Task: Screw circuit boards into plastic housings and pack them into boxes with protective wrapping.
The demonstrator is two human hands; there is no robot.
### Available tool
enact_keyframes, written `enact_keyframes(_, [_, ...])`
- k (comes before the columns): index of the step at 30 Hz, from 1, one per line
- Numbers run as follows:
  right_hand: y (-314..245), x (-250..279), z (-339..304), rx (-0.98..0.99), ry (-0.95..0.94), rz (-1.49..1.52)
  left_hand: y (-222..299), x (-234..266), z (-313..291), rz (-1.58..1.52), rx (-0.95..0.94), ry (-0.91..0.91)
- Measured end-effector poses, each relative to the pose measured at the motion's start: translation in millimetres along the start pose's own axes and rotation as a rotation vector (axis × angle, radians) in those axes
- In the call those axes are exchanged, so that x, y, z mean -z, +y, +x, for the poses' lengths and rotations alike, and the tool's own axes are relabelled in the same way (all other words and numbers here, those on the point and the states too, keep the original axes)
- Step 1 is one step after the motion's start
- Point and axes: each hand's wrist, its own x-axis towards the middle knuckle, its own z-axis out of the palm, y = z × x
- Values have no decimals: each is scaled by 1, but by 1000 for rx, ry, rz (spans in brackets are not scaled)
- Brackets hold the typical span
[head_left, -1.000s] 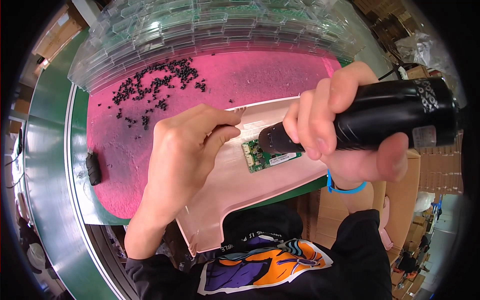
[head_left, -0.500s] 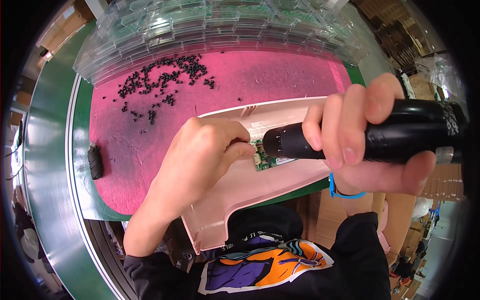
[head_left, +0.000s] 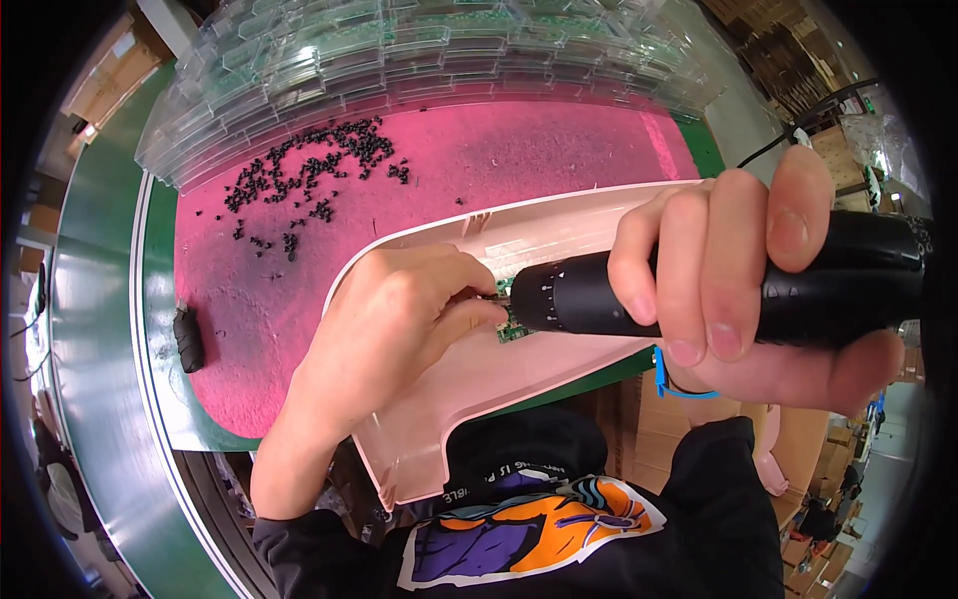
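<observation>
Green circuit board (head_left: 511,329), small and thin, sits on the pale pink plastic housing (head_left: 479,379), and only a sliver of it shows between the hands. It looks light, stiff and fragile, so I judge it best pinched by its bare edges, away from any parts on its face. The housing itself is a long curved shell, probably light and slightly flexible; it lies on the pink mat (head_left: 299,329) and overhangs the mat's near edge toward the person.

The left hand (head_left: 399,309) arches over the housing, fingers curled down and closed onto the board's left edge, pressing it in place. The right hand (head_left: 728,290) comes in from the board's right and wraps fully shut around a black electric screwdriver (head_left: 599,295), held nearly level with its tip at the board.

Small black screws (head_left: 309,180) lie scattered on the mat beyond the housing, and stacked clear plastic trays (head_left: 419,50) stand behind them.
</observation>
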Motion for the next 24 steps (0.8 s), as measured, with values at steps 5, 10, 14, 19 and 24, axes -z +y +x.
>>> enact_keyframes(5, [-9,3,-18,3,33,57,0,1,-2,34,-36,11])
enact_keyframes(10, [1,-3,-8,-31,83,34,3,-1,2,18,-34,-8])
enact_keyframes(14, [0,-5,-12,-52,114,35,1,-1,1,80,-74,13])
enact_keyframes(19, [5,-10,-12,-81,152,38,-5,-1,-1,179,-146,-15])
enact_keyframes(24, [1,-14,-18,-113,188,33,-2,-3,-3,251,-174,2])
